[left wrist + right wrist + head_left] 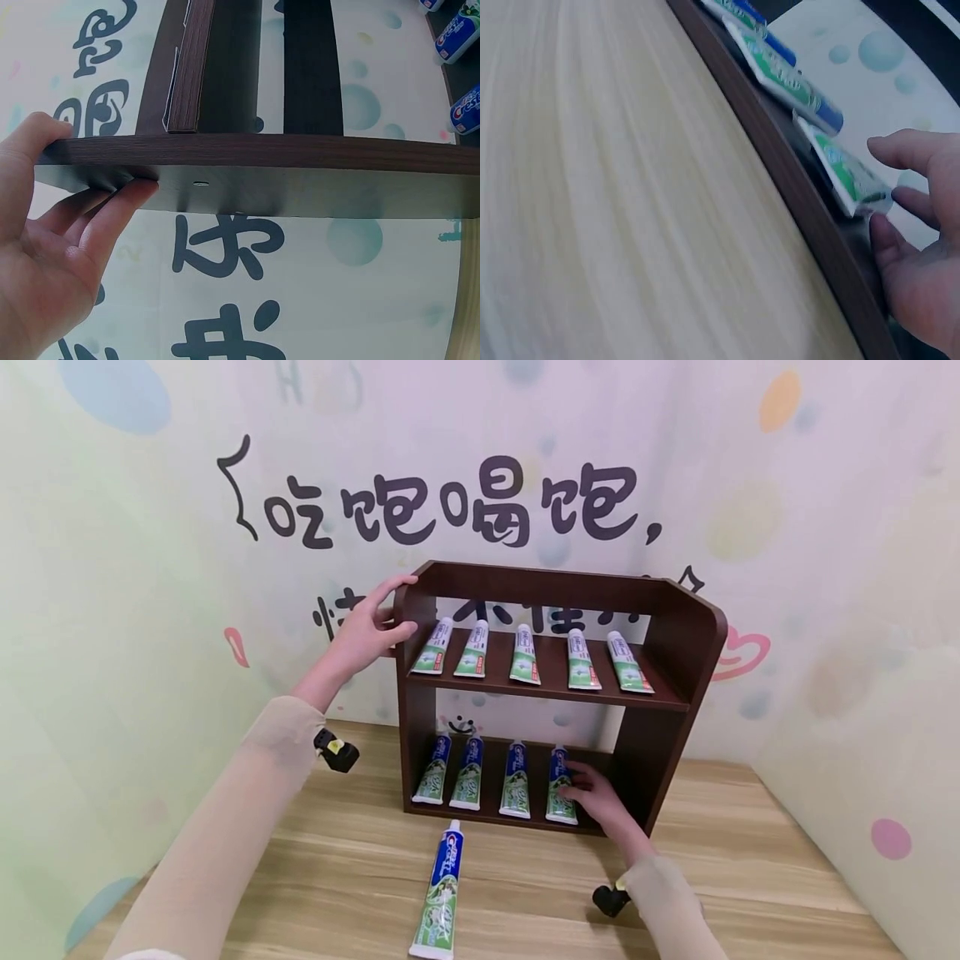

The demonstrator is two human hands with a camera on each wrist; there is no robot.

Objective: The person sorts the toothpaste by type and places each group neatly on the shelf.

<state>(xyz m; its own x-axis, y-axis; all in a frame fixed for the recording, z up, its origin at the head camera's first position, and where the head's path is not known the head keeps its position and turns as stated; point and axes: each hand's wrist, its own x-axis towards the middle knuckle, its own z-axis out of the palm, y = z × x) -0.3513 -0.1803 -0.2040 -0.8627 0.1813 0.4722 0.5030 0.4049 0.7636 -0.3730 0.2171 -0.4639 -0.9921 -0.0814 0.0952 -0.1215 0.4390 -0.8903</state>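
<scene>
My left hand [365, 631] grips the upper left side panel of a dark brown two-tier shelf [551, 693]. In the left wrist view the thumb lies over the panel's edge and the fingers press its outer face. On the lower tier, my right hand [597, 795] reaches in at the rightmost blue and green toothpaste tube [561, 806], its loosely bent fingertips at the tube's right side. The right wrist view shows the hand [922, 232] with fingers spread beside that tube [840, 165]. Several matching toothpaste tubes [515, 785] lean in a row to its left.
Another blue and green toothpaste tube [438, 893] lies on the wooden table [337, 877] in front of the shelf. White and green toothpaste tubes [525, 656] line the upper tier. A wall with large dark lettering [498, 502] stands close behind.
</scene>
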